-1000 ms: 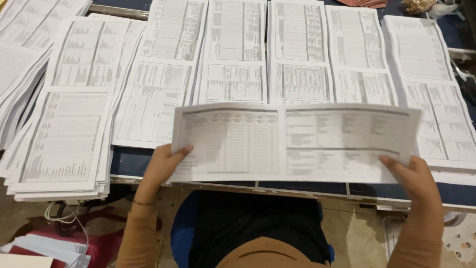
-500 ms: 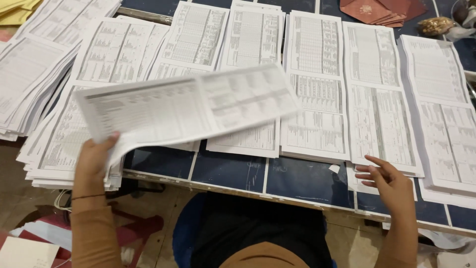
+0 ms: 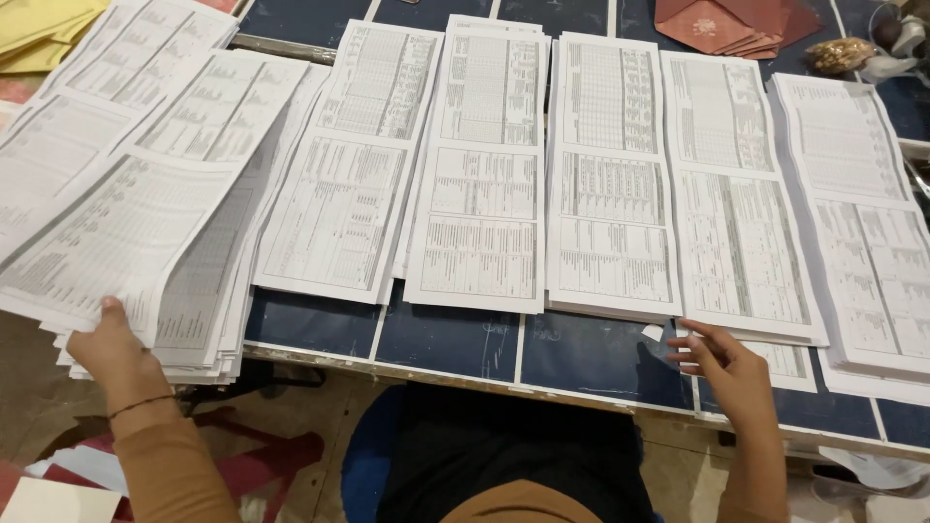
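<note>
- My left hand (image 3: pixel 114 347) pinches the near edge of a printed sheet (image 3: pixel 116 237) — fingers clamped on it, the sheet lying over the far-left stack (image 3: pixel 208 329).
- My right hand (image 3: pixel 728 370) holds nothing; fingers loosely apart, tips touching the near edge of a right-side stack (image 3: pixel 741 242).
- More stacks lie side by side across the blue table (image 3: pixel 455 339).

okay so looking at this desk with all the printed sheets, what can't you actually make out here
Head view only:
- Print on the sheets: too small to read.
- Left hand: fingers hidden under the sheet it holds.
- Far-left stacks: cut off by the frame's left edge.
- Yellow papers: cut off at the top-left corner.
- Red envelopes: cut off by the top edge.
- Stack beside the right hand: mostly covered by sheets above.
</note>
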